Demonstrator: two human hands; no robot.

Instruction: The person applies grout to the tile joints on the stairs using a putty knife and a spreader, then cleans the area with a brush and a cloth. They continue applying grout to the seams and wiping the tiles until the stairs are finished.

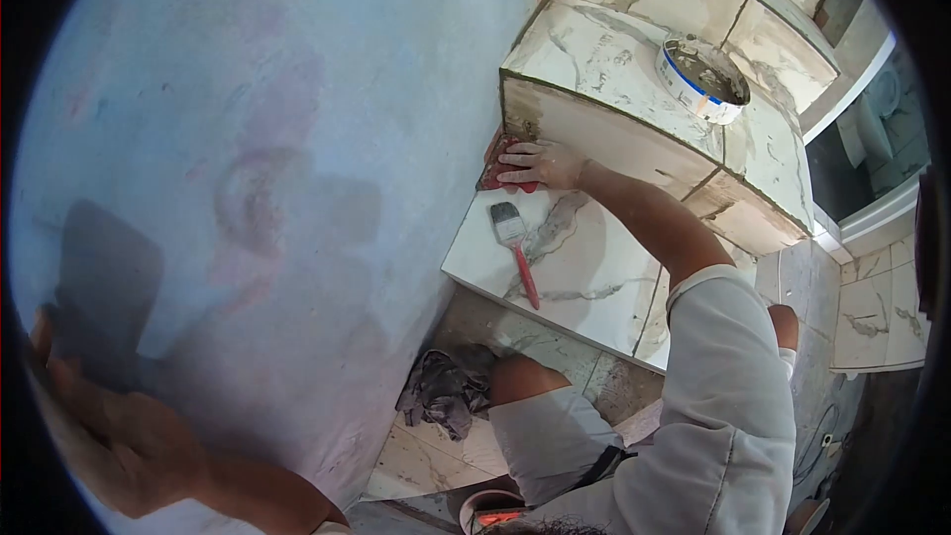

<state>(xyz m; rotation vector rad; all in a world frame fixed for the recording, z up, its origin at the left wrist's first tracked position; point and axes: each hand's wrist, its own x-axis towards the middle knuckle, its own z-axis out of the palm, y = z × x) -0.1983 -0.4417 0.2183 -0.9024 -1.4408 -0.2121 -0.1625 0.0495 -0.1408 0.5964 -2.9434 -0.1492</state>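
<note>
My right hand (557,166) reaches out to the inner corner where the stair tread meets the wall and the riser. Its fingers lie stretched over a red sponge or cloth (525,185), pressing it down in that corner; the hand hides part of it. Just below on the marbled white tread (604,287) rests a paintbrush (513,238) with a red handle and grey-dusted bristles. At the far lower left, my left hand (114,431) is against the blue wall (327,89), its fingers apart and nothing visible in it; the view's dark edge cuts into it.
One step higher stands a cut-down white bucket (705,79) with grey mix in it. A crumpled dark cloth (451,388) lies by my knee beside the wall. Another bucket (485,507) is at the bottom edge. A doorway (872,129) opens at right.
</note>
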